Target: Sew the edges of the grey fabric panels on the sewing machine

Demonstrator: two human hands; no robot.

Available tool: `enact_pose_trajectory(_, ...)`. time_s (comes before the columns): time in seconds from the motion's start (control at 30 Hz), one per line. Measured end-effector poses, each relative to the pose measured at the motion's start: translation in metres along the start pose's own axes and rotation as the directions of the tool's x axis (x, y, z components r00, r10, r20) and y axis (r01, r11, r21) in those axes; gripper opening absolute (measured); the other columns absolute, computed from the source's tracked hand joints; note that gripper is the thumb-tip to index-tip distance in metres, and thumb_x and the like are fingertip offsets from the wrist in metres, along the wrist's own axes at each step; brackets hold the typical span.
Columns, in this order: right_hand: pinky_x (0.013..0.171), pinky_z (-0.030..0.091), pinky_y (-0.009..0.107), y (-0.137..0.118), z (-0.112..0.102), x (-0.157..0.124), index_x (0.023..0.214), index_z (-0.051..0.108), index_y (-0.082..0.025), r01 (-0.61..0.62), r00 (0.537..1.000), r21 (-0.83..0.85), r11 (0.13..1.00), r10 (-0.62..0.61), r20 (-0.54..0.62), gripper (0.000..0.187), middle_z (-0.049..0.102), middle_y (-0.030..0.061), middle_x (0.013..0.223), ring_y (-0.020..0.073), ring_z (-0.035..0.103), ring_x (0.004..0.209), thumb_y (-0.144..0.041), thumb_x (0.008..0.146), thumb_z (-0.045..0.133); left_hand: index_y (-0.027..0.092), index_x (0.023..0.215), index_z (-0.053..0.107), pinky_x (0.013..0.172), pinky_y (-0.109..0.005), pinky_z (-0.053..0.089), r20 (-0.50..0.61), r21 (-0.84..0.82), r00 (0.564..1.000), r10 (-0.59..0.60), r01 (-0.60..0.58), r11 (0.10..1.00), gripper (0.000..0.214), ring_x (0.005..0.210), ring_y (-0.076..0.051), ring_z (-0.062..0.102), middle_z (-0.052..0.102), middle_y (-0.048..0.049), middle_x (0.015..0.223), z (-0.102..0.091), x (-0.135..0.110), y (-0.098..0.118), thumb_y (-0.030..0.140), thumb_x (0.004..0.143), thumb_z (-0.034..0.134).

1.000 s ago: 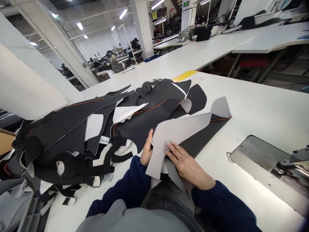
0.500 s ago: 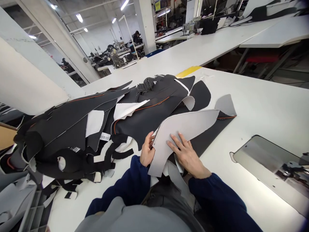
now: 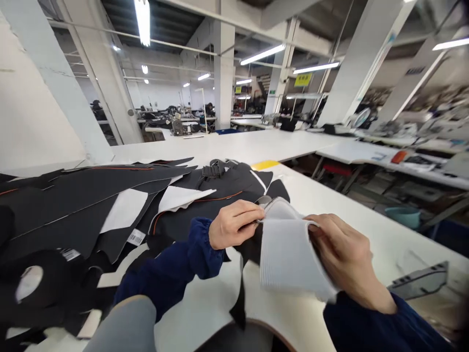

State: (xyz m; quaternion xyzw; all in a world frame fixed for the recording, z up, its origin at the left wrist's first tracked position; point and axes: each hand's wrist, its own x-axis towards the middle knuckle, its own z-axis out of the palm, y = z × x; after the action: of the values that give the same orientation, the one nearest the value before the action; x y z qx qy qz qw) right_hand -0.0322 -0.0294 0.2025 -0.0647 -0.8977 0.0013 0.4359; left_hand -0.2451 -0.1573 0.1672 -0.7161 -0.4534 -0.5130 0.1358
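1. Left hand (image 3: pixel 234 226): closed in a pinch, thumb and fingers gripping the upper left edge of the white-backed fabric panel (image 3: pixel 289 256). Dark blue sleeve (image 3: pixel 172 274) runs back from the wrist.
2. Right hand (image 3: pixel 344 256): fingers curled around the panel's right edge, thumb side on top; the hand holds the piece from the right.
3. White-backed fabric panel: raised off the worktop (image 3: pixel 322 205) between both hands, pale ribbed side facing the camera, a dark strip hanging from its lower left edge.
4. Stack of black cut fabric pieces (image 3: pixel 91 205): lies to the left of and beyond the left hand, spread flat over the worktop; several pieces show orange stitching lines and white backing patches.
5. Barcode label (image 3: pixel 136 237): on a piece in the stack, left of the left forearm.
6. Grey metal plate (image 3: pixel 421 281): set in the worktop just right of the right forearm.
7. Yellow strip (image 3: pixel 264 165): on the worktop beyond the hands, past the stack.
8. Sewing stations (image 3: pixel 176 124): far beyond the hands, on other long white tables, with black material heaped on them.
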Motion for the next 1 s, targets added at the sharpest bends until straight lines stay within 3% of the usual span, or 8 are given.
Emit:
enact_pose_trajectory(0.1,0.051,0.042,0.025,0.003,-0.027,0.018,0.073,0.058,-0.020,-0.242,0.970,0.061,0.968,0.241,0.017,0.026,0.056,-0.0007,0.061,0.0136,0.053,0.055,-0.037,0.091,0.049,0.016,0.095,0.068,0.080,-0.029,0.052,0.018,-0.088,1.000,0.026,-0.024,0.996,0.018,0.087,-0.018,0.063,0.067,-0.0101,0.095,-0.005,0.038,0.009,0.021,0.087,0.052)
enact_pose_trajectory(0.2,0.046,0.042,0.023,0.005,-0.044,0.030,0.061,0.052,-0.021,-0.504,0.864,0.151,0.851,0.491,0.114,0.041,0.051,-0.0023,0.055,0.0126,0.050,0.050,-0.054,0.085,0.051,0.014,0.087,0.068,0.073,-0.025,0.049,0.085,-0.207,0.996,-0.041,0.058,0.977,0.016,0.077,-0.015,0.061,0.065,-0.0079,0.088,-0.009,0.066,0.013,0.024,0.084,0.055)
enact_pose_trajectory(0.27,0.045,0.042,0.023,0.007,-0.051,0.033,0.059,0.052,-0.020,-0.582,0.813,0.186,0.792,0.564,0.141,0.045,0.050,-0.0020,0.055,0.0127,0.050,0.049,-0.060,0.080,0.054,0.014,0.082,0.068,0.069,-0.023,0.048,0.130,-0.302,0.987,-0.098,0.133,0.944,0.015,0.074,-0.014,0.059,0.064,-0.0061,0.083,-0.010,0.076,0.013,0.024,0.082,0.057)
enact_pose_trajectory(0.37,0.043,0.041,0.024,0.008,-0.055,0.031,0.057,0.052,-0.020,-0.632,0.775,0.224,0.742,0.603,0.189,0.048,0.049,-0.0016,0.053,0.0125,0.048,0.046,-0.063,0.077,0.056,0.013,0.079,0.068,0.068,-0.021,0.046,0.198,-0.370,0.969,-0.149,0.215,0.904,0.013,0.072,-0.013,0.058,0.063,-0.0040,0.079,-0.007,0.085,0.009,0.020,0.078,0.058)
enact_pose_trajectory(0.5,0.038,0.035,0.024,0.007,-0.058,0.026,0.060,0.053,-0.020,-0.679,0.733,0.260,0.686,0.624,0.269,0.047,0.046,-0.0022,0.053,0.0110,0.043,0.040,-0.063,0.078,0.056,0.013,0.078,0.067,0.070,-0.020,0.044,0.266,-0.313,0.951,-0.158,0.240,0.919,0.011,0.071,-0.011,0.056,0.063,-0.0016,0.077,-0.006,0.090,0.008,0.015,0.077,0.056)
enact_pose_trajectory(0.67,0.034,0.022,0.023,0.005,-0.061,0.021,0.062,0.052,-0.020,-0.682,0.732,0.258,0.685,0.633,0.253,0.044,0.036,-0.0052,0.046,0.0087,0.030,0.038,-0.062,0.076,0.059,0.013,0.076,0.066,0.067,-0.020,0.042,0.302,-0.217,0.938,-0.169,0.240,0.946,0.011,0.069,-0.010,0.055,0.063,0.0005,0.073,-0.007,0.094,0.012,0.014,0.077,0.055)
enact_pose_trajectory(0.87,0.038,0.031,0.025,0.006,-0.061,0.014,0.060,0.048,-0.021,-0.717,0.696,0.192,0.671,0.673,0.249,0.047,0.040,-0.0048,0.047,0.0105,0.039,0.037,-0.064,0.077,0.056,0.014,0.078,0.064,0.068,-0.020,0.042,0.352,-0.263,0.916,-0.194,0.296,0.918,0.009,0.071,-0.010,0.055,0.063,0.0006,0.076,-0.003,0.094,0.010,0.015,0.076,0.056)
enact_pose_trajectory(1.0,0.040,0.033,0.025,0.001,-0.061,0.014,0.062,0.050,-0.021,-0.692,0.720,0.166,0.702,0.660,0.214,0.046,0.043,-0.0046,0.049,0.0113,0.043,0.038,-0.063,0.079,0.053,0.014,0.075,0.062,0.069,-0.021,0.041,0.283,-0.291,0.938,-0.201,0.283,0.914,0.007,0.071,-0.011,0.054,0.061,0.0004,0.076,0.001,0.094,0.008,0.015,0.076,0.055)
